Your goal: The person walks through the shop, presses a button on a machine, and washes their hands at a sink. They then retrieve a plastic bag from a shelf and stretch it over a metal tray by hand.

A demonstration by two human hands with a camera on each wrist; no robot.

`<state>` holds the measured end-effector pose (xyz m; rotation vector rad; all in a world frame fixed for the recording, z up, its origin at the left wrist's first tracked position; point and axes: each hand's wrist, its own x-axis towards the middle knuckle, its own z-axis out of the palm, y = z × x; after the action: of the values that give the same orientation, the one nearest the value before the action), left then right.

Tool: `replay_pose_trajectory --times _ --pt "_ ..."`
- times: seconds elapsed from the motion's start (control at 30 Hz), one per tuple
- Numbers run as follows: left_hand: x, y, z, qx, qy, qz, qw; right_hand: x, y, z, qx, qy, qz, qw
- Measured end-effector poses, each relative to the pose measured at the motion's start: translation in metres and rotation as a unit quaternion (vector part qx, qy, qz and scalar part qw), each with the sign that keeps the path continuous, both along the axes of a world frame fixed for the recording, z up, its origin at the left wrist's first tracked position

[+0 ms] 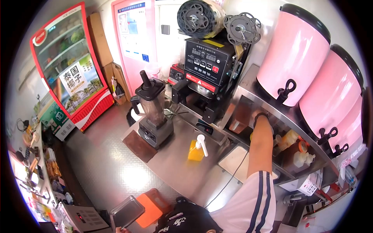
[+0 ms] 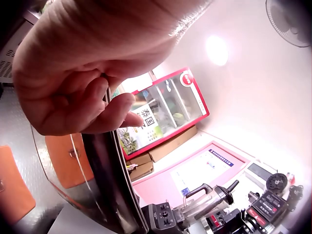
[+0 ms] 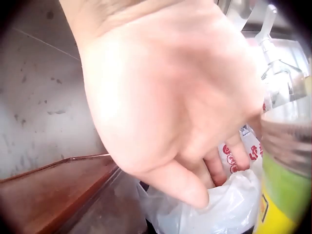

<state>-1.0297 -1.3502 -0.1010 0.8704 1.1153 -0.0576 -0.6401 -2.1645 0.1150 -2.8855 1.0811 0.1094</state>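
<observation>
My left hand (image 2: 73, 92) grips the rim of a shallow rectangular metal tray (image 1: 127, 211), its fingers curled over the edge. The tray tilts at the lower left of the head view, and only part of this hand (image 1: 123, 230) shows there. My right arm reaches into the shelf under the pink dispensers. In the right wrist view, my right hand (image 3: 170, 112) has its thumb and bent fingers on a crumpled white plastic bag (image 3: 214, 209) with red print. A container with a green and yellow label (image 3: 285, 195) stands right beside that hand.
A blender (image 1: 153, 112), a yellow pump bottle (image 1: 196, 150) and a cup-sealing machine (image 1: 206, 62) stand on the steel counter (image 1: 175, 167). Pink dispensers (image 1: 293, 54) line the upper shelf. An orange plastic piece (image 1: 149, 209) lies below, near the tray. A red fridge (image 1: 72, 66) stands behind.
</observation>
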Motion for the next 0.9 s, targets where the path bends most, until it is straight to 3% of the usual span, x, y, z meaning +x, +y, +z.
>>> replay_pose_trajectory --times 0.23,0.27,0.3,0.4,0.53,0.63,0.67,0.7,0.77,0.83,0.9 --pt "0.015 -0.012 0.018 0.017 -0.044 -0.030 0.998 0.001 -0.005 0.005 -0.009 0.048 -0.019 0.999" --pt "0.018 -0.007 0.011 0.011 -0.055 -0.046 0.997 0.000 -0.006 0.007 -0.008 0.054 -0.021 0.998" --pt "0.023 0.021 -0.027 -0.029 0.007 -0.040 0.999 -0.001 -0.007 0.010 -0.009 0.060 -0.025 0.998" --pt "0.032 -0.002 0.011 -0.013 -0.022 -0.075 0.997 -0.002 -0.001 0.020 -0.013 0.074 -0.035 0.997" --pt "0.034 0.014 -0.005 -0.041 -0.040 -0.107 0.993 -0.014 0.047 0.046 -0.022 0.014 -0.074 0.997" --pt "0.040 0.018 -0.003 -0.045 -0.028 -0.111 0.992 -0.028 0.104 0.051 -0.127 0.086 0.066 0.986" --pt "0.043 0.015 -0.001 -0.040 -0.020 -0.114 0.992 -0.030 0.133 0.061 -0.089 0.090 0.089 0.988" --pt "0.046 0.010 0.006 -0.027 -0.020 -0.114 0.993 -0.038 0.158 0.077 -0.080 0.102 0.223 0.966" --pt "0.046 0.009 0.001 -0.010 -0.031 -0.108 0.994 -0.046 0.213 0.100 -0.153 -0.013 0.297 0.942" --pt "0.046 0.010 0.000 0.010 -0.040 -0.105 0.994 -0.034 0.239 0.109 -0.215 -0.197 0.350 0.890" --pt "0.043 0.010 0.002 -0.011 -0.048 -0.128 0.991 -0.018 0.250 0.120 -0.326 -0.212 0.336 0.858"
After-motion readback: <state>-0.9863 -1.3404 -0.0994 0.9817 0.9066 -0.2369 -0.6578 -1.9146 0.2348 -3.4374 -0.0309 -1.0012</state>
